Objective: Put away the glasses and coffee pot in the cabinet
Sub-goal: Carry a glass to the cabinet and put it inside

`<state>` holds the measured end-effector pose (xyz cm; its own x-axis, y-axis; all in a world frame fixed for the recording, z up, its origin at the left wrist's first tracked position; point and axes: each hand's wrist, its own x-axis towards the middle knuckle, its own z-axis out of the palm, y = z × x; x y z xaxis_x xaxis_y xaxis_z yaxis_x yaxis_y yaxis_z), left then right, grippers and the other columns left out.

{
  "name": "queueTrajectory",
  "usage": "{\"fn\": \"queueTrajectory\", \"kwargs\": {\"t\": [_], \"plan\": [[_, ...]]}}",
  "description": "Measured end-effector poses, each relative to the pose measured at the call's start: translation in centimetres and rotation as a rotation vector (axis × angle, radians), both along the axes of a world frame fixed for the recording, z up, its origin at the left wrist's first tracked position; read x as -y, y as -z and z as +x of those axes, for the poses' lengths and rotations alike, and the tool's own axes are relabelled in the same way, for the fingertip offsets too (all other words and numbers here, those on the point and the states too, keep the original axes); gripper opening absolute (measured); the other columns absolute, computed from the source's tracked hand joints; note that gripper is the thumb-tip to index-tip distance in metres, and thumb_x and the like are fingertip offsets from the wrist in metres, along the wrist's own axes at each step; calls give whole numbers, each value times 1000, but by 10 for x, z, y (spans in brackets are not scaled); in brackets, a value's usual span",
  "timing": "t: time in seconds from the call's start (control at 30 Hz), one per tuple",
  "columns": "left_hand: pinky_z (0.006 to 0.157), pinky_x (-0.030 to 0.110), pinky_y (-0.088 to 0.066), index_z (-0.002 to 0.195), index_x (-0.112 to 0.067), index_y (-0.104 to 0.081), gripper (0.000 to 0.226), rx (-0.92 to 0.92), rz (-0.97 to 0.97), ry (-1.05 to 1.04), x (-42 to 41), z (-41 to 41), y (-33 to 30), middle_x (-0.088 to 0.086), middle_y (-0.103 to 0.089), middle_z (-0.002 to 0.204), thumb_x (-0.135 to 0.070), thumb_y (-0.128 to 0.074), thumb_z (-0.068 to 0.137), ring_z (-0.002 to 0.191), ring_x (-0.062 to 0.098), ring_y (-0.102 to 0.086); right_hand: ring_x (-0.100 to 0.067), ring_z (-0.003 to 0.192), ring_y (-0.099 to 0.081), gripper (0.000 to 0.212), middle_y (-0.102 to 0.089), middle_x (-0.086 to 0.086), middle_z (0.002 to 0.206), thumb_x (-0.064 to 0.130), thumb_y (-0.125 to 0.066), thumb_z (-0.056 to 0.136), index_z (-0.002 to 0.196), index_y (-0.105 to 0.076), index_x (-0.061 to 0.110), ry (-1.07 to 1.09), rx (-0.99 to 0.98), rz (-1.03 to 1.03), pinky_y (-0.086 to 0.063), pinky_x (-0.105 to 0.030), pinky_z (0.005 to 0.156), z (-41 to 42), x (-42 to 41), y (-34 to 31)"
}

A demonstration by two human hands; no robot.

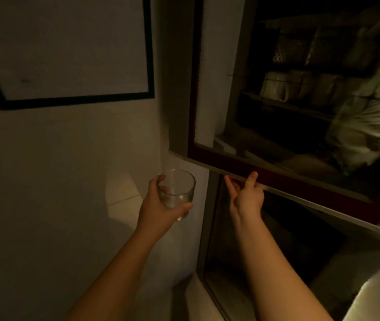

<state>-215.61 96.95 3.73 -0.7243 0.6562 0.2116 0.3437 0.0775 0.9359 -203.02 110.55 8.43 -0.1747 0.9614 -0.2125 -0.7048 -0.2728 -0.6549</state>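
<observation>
Glass below and left of cabinet door, door edge in right hand.

Left hand (161, 205) grips upright glass tumbler (177, 193); right hand (245, 193) pinches bottom edge of glass-fronted cabinet door (277, 177). Mugs (277, 88) visible inside. Shelves lie up and right of tumbler; coffee pot not in view.

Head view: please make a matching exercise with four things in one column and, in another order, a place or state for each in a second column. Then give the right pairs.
Things:
1. glass
2. right hand
3. white mugs
4. black-framed picture

Places or states:
A. on a shelf behind the glass pane of the cabinet door
B. on the wall left of the cabinet
C. gripped by the left hand, upright, outside the cabinet
D. at the lower edge of the cabinet door, thumb on its front

Pairs: 1-C, 2-D, 3-A, 4-B
</observation>
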Motion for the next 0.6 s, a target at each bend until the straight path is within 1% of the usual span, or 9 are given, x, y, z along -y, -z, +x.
{"fn": "queueTrajectory", "kwargs": {"t": [0.07, 0.17, 0.2, 0.3, 0.37, 0.4, 0.47, 0.53, 0.6], "plan": [[94, 39, -51, 134, -38, -35, 99, -7, 7, -51, 30, 20, 6, -2, -56, 127, -45, -90, 51, 114, 18, -57, -32, 125, -50, 20, -51, -6, 126, 29, -42, 101, 119, -42, 21, -52, 17, 18, -52, -43, 95, 8, 17, 1], [97, 36, -48, 138, -34, -35, 99, 4, -11, -164, 80, 51, 17, -1, -53, 131, -38, -91, 56, 119, 20, -54, -29, 117, -55, 35, -50, -6, 129, 27, -41, 101, 134, -39, 16, -123, 32, 34, -57, -38, 85, 24, 40, 2], [96, 35, -47, 138, -33, -35, 100, 5, -19, -208, 97, 62, 20, -1, -53, 132, -37, -91, 55, 119, 20, -53, -27, 114, -56, 37, -51, -6, 127, 27, -40, 101, 136, -38, 15, -154, 40, 37, -57, -37, 83, 31, 50, 1], [96, 29, -43, 139, -30, -35, 100, 22, -36, -303, 140, 98, 22, -8, -51, 130, -36, -91, 56, 118, 13, -50, -31, 117, -56, 33, -54, -9, 124, 26, -40, 102, 133, -40, 13, -236, 47, 30, -56, -40, 87, 53, 73, 1], [93, 24, -38, 141, -27, -35, 101, 36, -49, -367, 162, 122, 19, -12, -47, 123, -33, -91, 57, 114, 9, -46, -32, 118, -56, 26, -58, -8, 115, 25, -40, 102, 125, -43, 14, -294, 55, 17, -54, -43, 91, 69, 87, -1], [92, 23, -39, 140, -27, -36, 101, 38, -61, -394, 171, 133, 18, -12, -48, 121, -33, -92, 56, 113, 9, -48, -33, 117, -57, 23, -59, -9, 112, 24, -39, 102, 122, -43, 14, -315, 57, 8, -53, -45, 92, 77, 94, -2], [95, 28, -44, 137, -30, -37, 103, 44, -77, -429, 185, 152, 18, -7, -54, 125, -41, -92, 51, 115, 14, -54, -32, 116, -57, 22, -59, -8, 107, 24, -40, 102, 121, -44, 15, -353, 74, -13, -52, -46, 93, 93, 106, -4], [100, 37, -47, 136, -34, -35, 109, 81, -84, -451, 197, 171, 17, -2, -56, 129, -53, -89, 43, 118, 18, -55, -33, 116, -57, 21, -59, -7, 103, 24, -40, 101, 120, -44, 14, -392, 96, -12, -53, -46, 93, 108, 117, -4], [102, 40, -47, 136, -39, -32, 114, 131, -74, -472, 209, 191, 16, -3, -54, 132, -60, -87, 38, 121, 19, -54, -34, 117, -56, 20, -58, -11, 111, 24, -40, 102, 117, -43, 12, -422, 109, 1, -52, -47, 93, 121, 127, -3]]}}
